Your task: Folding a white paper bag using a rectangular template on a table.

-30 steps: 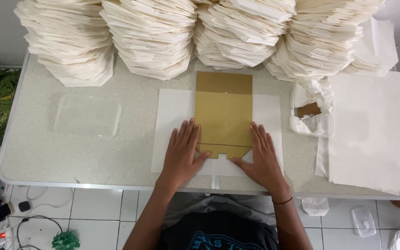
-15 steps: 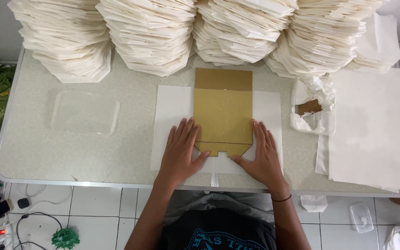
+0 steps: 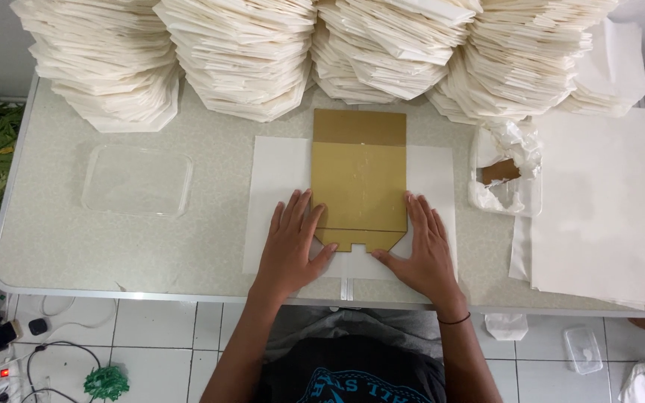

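Note:
A brown cardboard template (image 3: 359, 179) lies on a white paper sheet (image 3: 278, 175) in the middle of the table (image 3: 76, 246). My left hand (image 3: 293, 242) rests flat on the sheet at the template's lower left corner, fingers spread, thumb touching the bottom flap. My right hand (image 3: 421, 250) lies flat at the lower right corner, thumb under the flap's edge. Neither hand grips anything.
Tall stacks of folded white paper pieces (image 3: 240, 52) line the table's back edge. A clear plastic lid (image 3: 137, 180) sits at left. A stack of white sheets (image 3: 599, 201) lies at right, beside a crumpled plastic bag (image 3: 505, 168). Cables and a plant are on the floor at left.
Both hands stay flat beside the template; they have barely shifted. The view has moved slightly.

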